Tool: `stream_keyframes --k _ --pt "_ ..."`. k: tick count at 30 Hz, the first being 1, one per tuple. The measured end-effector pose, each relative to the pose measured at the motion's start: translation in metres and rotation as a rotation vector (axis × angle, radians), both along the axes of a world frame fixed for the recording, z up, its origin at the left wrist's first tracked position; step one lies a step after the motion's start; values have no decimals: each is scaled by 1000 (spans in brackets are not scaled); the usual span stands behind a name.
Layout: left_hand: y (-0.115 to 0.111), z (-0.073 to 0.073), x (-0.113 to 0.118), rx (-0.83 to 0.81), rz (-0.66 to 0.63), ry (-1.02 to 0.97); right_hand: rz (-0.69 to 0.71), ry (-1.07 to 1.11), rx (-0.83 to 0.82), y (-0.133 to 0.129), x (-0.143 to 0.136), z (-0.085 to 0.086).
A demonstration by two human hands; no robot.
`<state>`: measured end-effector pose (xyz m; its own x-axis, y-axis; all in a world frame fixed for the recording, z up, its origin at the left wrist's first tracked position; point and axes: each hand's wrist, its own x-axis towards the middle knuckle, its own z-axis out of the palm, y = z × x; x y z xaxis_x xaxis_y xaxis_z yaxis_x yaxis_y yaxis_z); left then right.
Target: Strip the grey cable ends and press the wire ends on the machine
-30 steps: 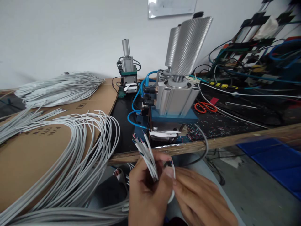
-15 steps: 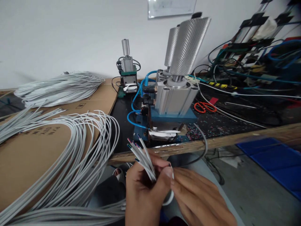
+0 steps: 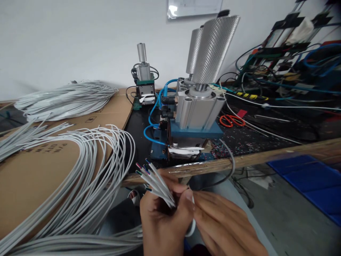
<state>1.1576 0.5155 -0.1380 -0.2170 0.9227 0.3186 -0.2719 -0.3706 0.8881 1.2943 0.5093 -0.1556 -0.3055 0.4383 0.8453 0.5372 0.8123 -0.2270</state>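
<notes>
A bunch of white cables (image 3: 157,183) with coloured wire tips sticks up out of my left hand (image 3: 166,220), whose fingers are wrapped round it. Between my left thumb and index finger one cable end is pinched. My right hand (image 3: 223,220) is pressed against the left one, its fingers together on the same single white cable (image 3: 192,217), which bends down between the hands. Part of the right fingertips is hidden. Just beyond the hands stands a pneumatic device (image 3: 197,110) with white strips at its base.
Long white cables (image 3: 87,170) curve over cardboard (image 3: 48,177) at left, with another bundle (image 3: 66,99) behind. A smaller device (image 3: 144,78) stands farther back. Orange scissors (image 3: 231,121) lie right, near a yellow-black tool (image 3: 252,96). The wooden table edge (image 3: 253,160) runs before me.
The cable bunch in my left hand has shifted slightly left and tilted more to the left. Both hands have moved a little left, still holding the single cable.
</notes>
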Motion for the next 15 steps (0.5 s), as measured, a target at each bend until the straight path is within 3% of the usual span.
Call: stream_keyframes --k 7,10,12,15 --pt "-5 1 3 -135 -57 -13 -29 4 12 -3 3 3" --pt "-6 0 6 -248 -69 -102 -116 -3 -55 -9 15 -17" --pt "-4 -3 6 -251 -169 -176 -211 12 -144 -14 26 -36" --pt "1 -6 4 -223 -319 -197 -188 -143 -295 -23 42 -60"
